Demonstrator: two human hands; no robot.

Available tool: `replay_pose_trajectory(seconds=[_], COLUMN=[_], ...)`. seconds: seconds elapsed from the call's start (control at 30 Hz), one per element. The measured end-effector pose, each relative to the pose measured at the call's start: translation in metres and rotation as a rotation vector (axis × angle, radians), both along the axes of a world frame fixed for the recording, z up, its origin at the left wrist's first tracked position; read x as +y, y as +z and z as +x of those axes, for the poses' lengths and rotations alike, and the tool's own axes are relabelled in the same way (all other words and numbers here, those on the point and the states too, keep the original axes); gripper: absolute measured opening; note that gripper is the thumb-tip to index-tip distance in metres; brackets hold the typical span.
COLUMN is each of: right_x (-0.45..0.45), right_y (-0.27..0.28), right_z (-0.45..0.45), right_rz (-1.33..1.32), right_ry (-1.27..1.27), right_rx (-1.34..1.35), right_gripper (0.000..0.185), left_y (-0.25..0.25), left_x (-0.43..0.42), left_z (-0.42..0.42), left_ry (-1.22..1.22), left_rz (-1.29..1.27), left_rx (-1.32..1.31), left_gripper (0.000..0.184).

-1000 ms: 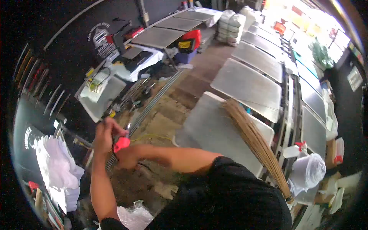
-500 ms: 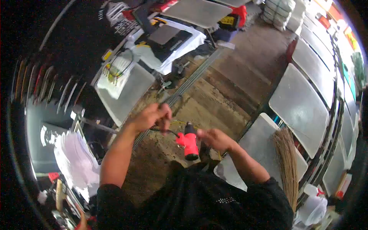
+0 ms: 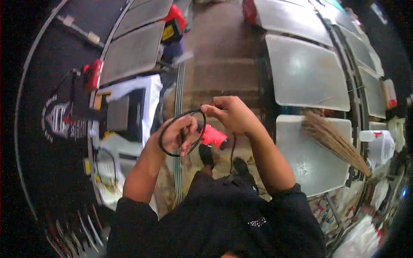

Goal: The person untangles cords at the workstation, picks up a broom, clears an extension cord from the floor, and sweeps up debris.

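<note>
A black power cord [image 3: 204, 125] forms a round loop about my left hand [image 3: 180, 134], whose fingers are curled on it. My right hand [image 3: 234, 114] pinches the same cord at the top right of the loop between thumb and forefinger. More cord drops below my right hand toward my feet. Just under and between both hands is a red heat gun [image 3: 214, 136], its nozzle end hidden behind my left hand. Whether it hangs from the cord or is held cannot be made out.
Grey flat platens [image 3: 307, 71] line the right side, with a straw broom [image 3: 333, 139] lying across one. On the left, a black garment [image 3: 122, 114] lies on white cloth, with a red device [image 3: 92, 74] beside it. My shoes [image 3: 206, 155] stand on the worn floor below.
The view has turned toward the aisle. My hands have come closer together, and the cord now makes a clear loop around my left hand. The heat gun sits nearer my left hand, tilted differently.
</note>
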State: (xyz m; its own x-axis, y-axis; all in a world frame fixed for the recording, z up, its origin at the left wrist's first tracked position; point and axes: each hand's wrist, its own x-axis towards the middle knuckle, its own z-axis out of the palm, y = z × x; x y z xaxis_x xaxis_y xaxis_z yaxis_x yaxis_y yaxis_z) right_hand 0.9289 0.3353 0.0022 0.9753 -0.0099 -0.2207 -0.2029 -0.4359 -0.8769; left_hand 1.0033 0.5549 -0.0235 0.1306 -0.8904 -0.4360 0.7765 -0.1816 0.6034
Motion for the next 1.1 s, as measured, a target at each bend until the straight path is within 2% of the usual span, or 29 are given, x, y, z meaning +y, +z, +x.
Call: replay_pose_trajectory(seconds=[0.07,0.1,0.13,0.2,0.27,0.3,0.33,0.37,0.4,0.47,0.53,0.6,0.67,0.73,0.77,0.8,0.83,0.87,0.9,0.93,0.97,1.0,1.03,1.07,1.1], right_x=[0.008,0.007,0.011,0.018,0.023,0.021,0.015,0.009,0.006,0.006,0.014,0.018,0.002,-0.024,-0.037,-0.06,-0.085,-0.107,-0.14,-0.161,-0.18,-0.198,-0.225,-0.249,-0.277], right_y=[0.007,0.029,0.04,0.054,0.036,0.031,0.024,0.016,0.004,-0.038,-0.116,-0.203,-0.22,-0.217,-0.205,-0.163,-0.144,-0.085,-0.031,0.001,-0.008,-0.011,-0.027,-0.033,-0.092], right_z=[0.028,0.045,0.064,0.101,0.139,0.155,0.17,0.179,0.186,0.186,0.178,0.166,0.165,0.228,0.266,0.31,0.358,0.392,0.418,0.439,0.47,0.499,0.532,0.554,0.579], right_rz=[0.35,0.105,0.091,-0.123,-0.077,0.027,0.132,0.037,0.031,0.24,0.326,0.242,0.14,0.18,0.226,0.274,0.239,0.353,0.243,0.327,0.339,0.525,0.391,0.008,-0.254], right_ry=[-0.183,-0.24,-0.25,-0.241,-0.287,-0.334,-0.372,-0.367,-0.362,-0.229,-0.183,-0.107,-0.011,-0.045,-0.101,-0.126,-0.118,-0.206,-0.139,-0.174,-0.172,-0.233,-0.257,-0.287,-0.023], right_rx=[-0.234,-0.25,-0.255,-0.254,-0.277,-0.307,-0.342,-0.23,-0.236,-0.167,0.024,0.13,0.35,0.281,0.224,0.073,-0.094,-0.35,-0.187,-0.198,-0.349,-0.384,-0.36,-0.264,-0.182], right_gripper=[0.036,0.038,0.038,0.041,0.039,0.042,0.045,0.046,0.046,0.05,0.055,0.061,0.063,0.063,0.064,0.063,0.058,0.052,0.046,0.042,0.04,0.027,0.028,0.026,0.025], left_y=[0.01,0.02,0.031,0.052,0.076,0.093,0.11,0.125,0.135,0.146,0.163,0.162,0.168,0.161,0.151,0.144,0.139,0.134,0.127,0.117,0.112,0.113,0.112,0.111,0.109], left_x=[0.002,0.002,0.002,-0.01,-0.023,-0.028,-0.033,-0.036,-0.039,-0.048,-0.047,-0.047,-0.065,-0.093,-0.114,-0.138,-0.165,-0.188,-0.204,-0.216,-0.225,-0.234,-0.244,-0.253,-0.262], left_z=[0.045,0.063,0.083,0.126,0.167,0.178,0.189,0.201,0.214,0.242,0.285,0.335,0.368,0.396,0.411,0.427,0.442,0.462,0.489,0.514,0.535,0.549,0.561,0.572,0.587], left_ry=[-0.055,-0.047,-0.044,-0.142,-0.15,-0.166,-0.097,-0.015,-0.011,0.228,0.259,0.373,0.363,0.379,0.31,0.246,0.263,0.262,0.268,0.386,0.509,0.53,0.595,0.656,0.665], left_rz=[-0.029,-0.13,-0.223,-0.35,-0.466,-0.483,-0.347,-0.203,-0.209,-0.121,-0.221,-0.441,-0.397,-0.357,-0.238,-0.121,-0.051,0.024,0.043,0.023,0.002,0.011,0.021,0.027,0.027], left_rx=[-0.05,-0.037,-0.024,0.038,0.035,0.034,-0.199,-0.429,-0.434,-0.585,-0.523,-0.569,-0.609,-0.658,-0.727,-0.793,-0.767,-0.741,-0.758,-0.734,-0.7,-0.698,-0.713,-0.723,-0.713], left_gripper=[0.044,0.045,0.047,0.057,0.05,0.05,0.043,0.037,0.037,0.025,0.026,0.02,0.024,0.028,0.028,0.028,0.03,0.032,0.032,0.034,0.037,0.037,0.039,0.04,0.04])
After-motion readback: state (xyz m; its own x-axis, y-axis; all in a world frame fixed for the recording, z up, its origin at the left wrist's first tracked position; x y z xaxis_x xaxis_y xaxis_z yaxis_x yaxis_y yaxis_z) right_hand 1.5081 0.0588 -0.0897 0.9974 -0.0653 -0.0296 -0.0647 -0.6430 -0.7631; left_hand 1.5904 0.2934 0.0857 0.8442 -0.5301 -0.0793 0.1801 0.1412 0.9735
